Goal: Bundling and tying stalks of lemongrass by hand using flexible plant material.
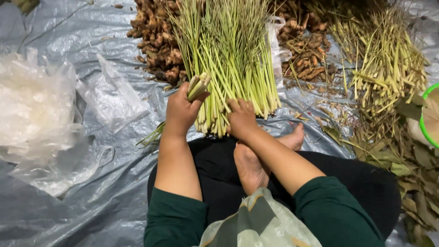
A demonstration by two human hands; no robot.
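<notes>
**Sorting lemongrass on the floor sheet**

Grey plastic sheeting (55, 201) covers the whole floor, its edges cut off on every side. Largest on it is the lemongrass pile (233, 55), fanned out with its tips running out of view at the top. Behind the pile, brown ginger-like roots (155, 41) are half hidden. Right of the pile lie trimmed stalks and dry leaves (388, 77), and a green-rimmed basket (424, 119), mostly cut off, contents unclear. Left of the pile sit crumpled clear plastic bags (32, 105), seemingly empty. At the pile's cut ends, the left hand (182, 112) is clamped round a small bunch of stalks (197, 86); the right hand (241, 120) presses into the stalk ends, fingers hidden.
</notes>
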